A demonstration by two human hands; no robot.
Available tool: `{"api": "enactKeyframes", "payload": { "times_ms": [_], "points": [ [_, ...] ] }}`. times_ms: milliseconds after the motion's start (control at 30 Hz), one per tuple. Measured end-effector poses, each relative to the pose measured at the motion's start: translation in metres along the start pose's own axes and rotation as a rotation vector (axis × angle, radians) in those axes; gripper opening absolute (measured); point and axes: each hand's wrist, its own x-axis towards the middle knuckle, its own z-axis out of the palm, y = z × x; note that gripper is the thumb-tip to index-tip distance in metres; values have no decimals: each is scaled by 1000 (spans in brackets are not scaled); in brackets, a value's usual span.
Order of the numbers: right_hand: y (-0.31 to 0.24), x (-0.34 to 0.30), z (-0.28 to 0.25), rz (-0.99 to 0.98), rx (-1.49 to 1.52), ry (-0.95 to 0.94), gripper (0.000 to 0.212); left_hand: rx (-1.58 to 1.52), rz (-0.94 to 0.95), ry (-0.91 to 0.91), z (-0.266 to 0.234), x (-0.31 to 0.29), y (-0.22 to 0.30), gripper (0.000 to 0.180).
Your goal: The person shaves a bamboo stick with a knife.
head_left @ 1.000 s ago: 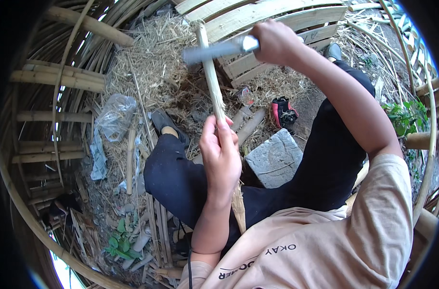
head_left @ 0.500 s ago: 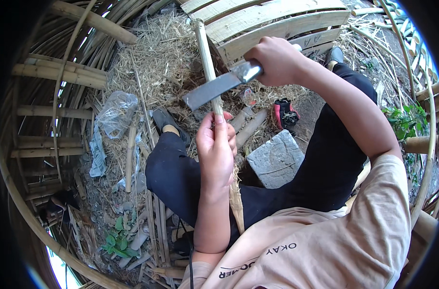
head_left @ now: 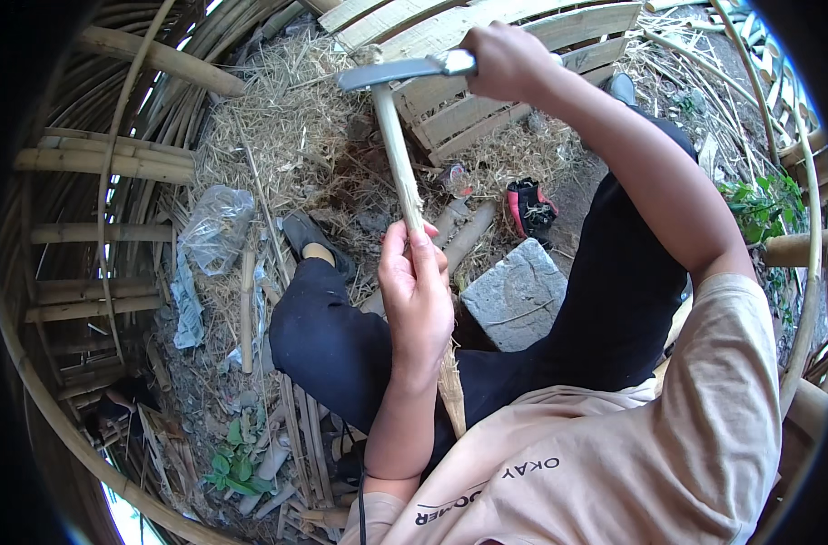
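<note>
Evidently, in the head view, the shaping of the stick (head_left: 396, 150) is well under way but looks unfinished. The stick slants up and away from the lap, its far end near a slatted wooden crate (head_left: 487, 41). The left hand (head_left: 416, 295) is closed round its middle, thumb laid along the top. The right hand (head_left: 512, 62) is wrapped round the handle of a broad knife (head_left: 382, 73), whose blade crosses the stick close to the far end. Whether the edge touches the wood or sits just over it is hard to tell from this angle.

Done, by the look of it: the length between blade and left hand is pale and fairly even, and the near end, showing past the left wrist, narrows towards the shirt (head_left: 605, 463). Left, as a judgement: splinters stand up just beyond the left fingers, the far tip seems lumpy, and the near part has a rough, stringy face, so these spots look less finished. Dry straw (head_left: 260, 118) covers much of the ground beyond the feet.
</note>
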Motion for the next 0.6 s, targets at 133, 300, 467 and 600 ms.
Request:
{"api": "enactKeyframes", "payload": {
  "times_ms": [133,300,467,600],
  "points": [
    [13,2,-4,-134,19,11,23,-97,-95,-30,3,1,11,17],
    [-30,-27,-2,-161,134,-187,22,-191,-97,17,-19,11,14,16],
    [-47,-44,0,-341,95,-227,11,-183,-84,34,-21,13,14,16],
    [-47,-36,11,-223,52,-289,12,-6,-34,85,-17,14,1,16]
  ]
}}
